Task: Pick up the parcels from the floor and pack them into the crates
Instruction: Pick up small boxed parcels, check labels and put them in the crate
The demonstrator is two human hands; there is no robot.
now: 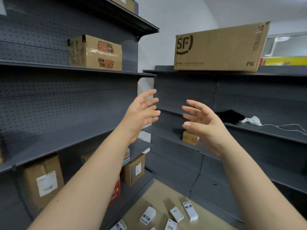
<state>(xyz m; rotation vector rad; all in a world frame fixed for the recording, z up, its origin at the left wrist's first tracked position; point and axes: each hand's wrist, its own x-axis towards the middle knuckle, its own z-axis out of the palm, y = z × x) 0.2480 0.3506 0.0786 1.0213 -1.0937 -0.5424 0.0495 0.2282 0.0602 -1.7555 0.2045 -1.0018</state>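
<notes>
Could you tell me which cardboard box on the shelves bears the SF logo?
The large box atop the right-hand shelving; the left-hand boxes carry only printed tape or white labels.
</notes>
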